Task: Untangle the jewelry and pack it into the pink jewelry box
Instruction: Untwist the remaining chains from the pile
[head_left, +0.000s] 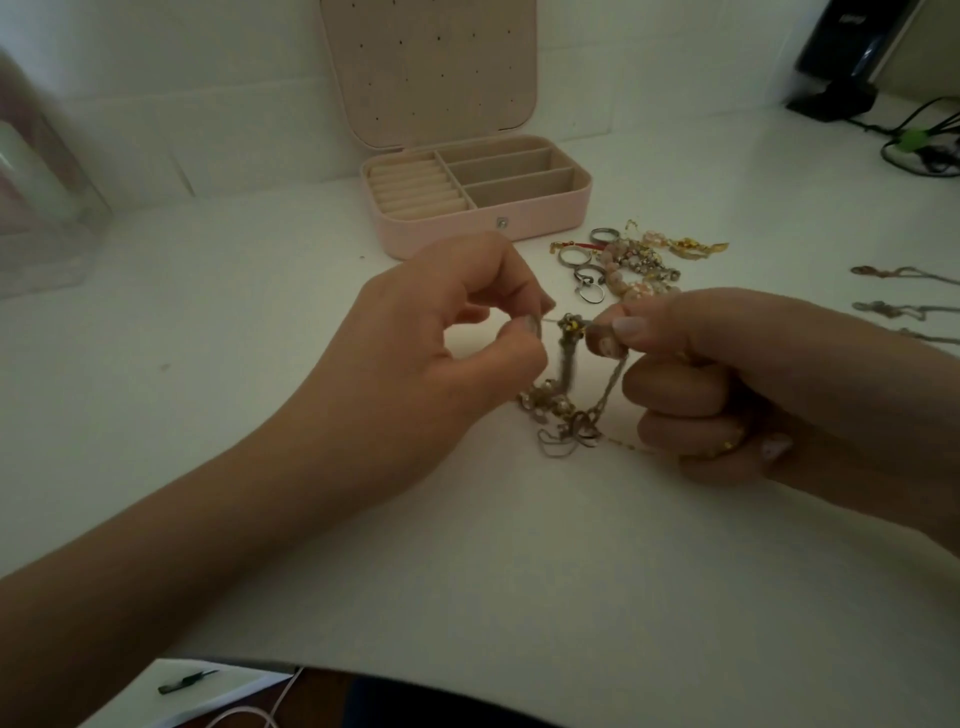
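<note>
A tangled bundle of chains hangs between my hands just above the white table. My left hand pinches one end of it between thumb and forefinger. My right hand pinches the other end at a small beaded knot, its lower fingers curled. The pink jewelry box stands open behind my hands, its ring rolls and three compartments holding nothing. A pile of rings and beaded pieces lies to the right of the box.
Several loose chains lie at the right edge. Black cables and a dark device sit at the back right. A clear container stands at the far left. The table's front edge runs near my body.
</note>
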